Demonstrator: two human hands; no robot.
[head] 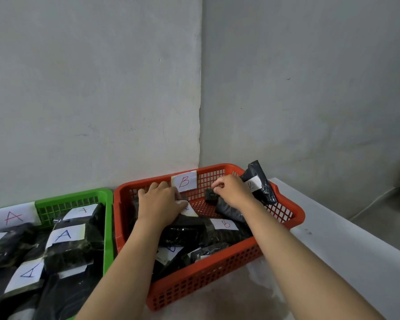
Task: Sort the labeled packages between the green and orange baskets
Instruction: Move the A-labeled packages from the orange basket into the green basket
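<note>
An orange basket (219, 271) tagged B stands on the counter, holding several black packages with white labels, one label B (224, 224) facing up. Beside it on the left, a green basket (107, 229) tagged A holds several black packages labelled A (65, 235). My left hand (161, 204) lies inside the orange basket on a black package (186, 221), fingers curled over its far edge by a white label. My right hand (231, 191) grips a black package (229, 211) lying in the basket's back right. Another black package (259, 181) leans upright against the basket's right rim.
Both baskets sit in a corner against grey walls. The white counter (346, 245) runs on to the right of the orange basket, with its edge dropping to a lower grey floor at far right.
</note>
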